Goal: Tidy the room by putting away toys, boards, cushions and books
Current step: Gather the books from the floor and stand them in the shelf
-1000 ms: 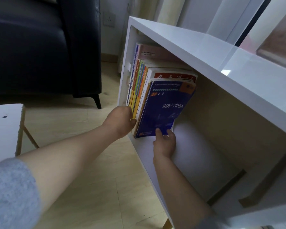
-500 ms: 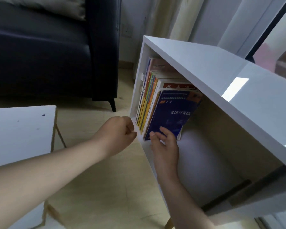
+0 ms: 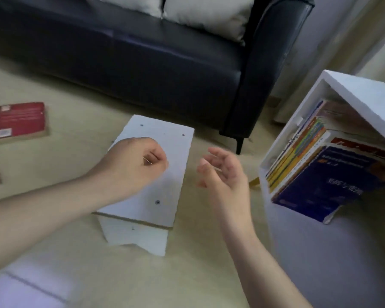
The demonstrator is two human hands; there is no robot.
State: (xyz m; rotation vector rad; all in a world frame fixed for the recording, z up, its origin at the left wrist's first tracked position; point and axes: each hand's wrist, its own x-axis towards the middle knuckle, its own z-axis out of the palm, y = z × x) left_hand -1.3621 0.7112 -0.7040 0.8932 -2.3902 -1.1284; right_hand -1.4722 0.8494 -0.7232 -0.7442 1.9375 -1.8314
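Your left hand (image 3: 138, 161) hovers over the small white stool (image 3: 162, 203) in the middle of the floor, its fingers curled into a loose fist with nothing visible in it. Your right hand (image 3: 226, 174) hangs in the air just right of the stool, palm turned left, fingers relaxed and slightly spread, holding nothing; it sits between the stool and the white shelf unit (image 3: 362, 94) on the right. Inside that unit a row of books (image 3: 298, 152) leans against the left wall, and the dark blue book (image 3: 325, 185) at the near end tilts against the rest, its lower corner resting on the shelf floor. Well apart from both hands, a red book (image 3: 19, 120) lies flat on the floor at the far left. Behind the stool stands a dark sofa (image 3: 142, 52) with pale cushions (image 3: 209, 12) on its seat.
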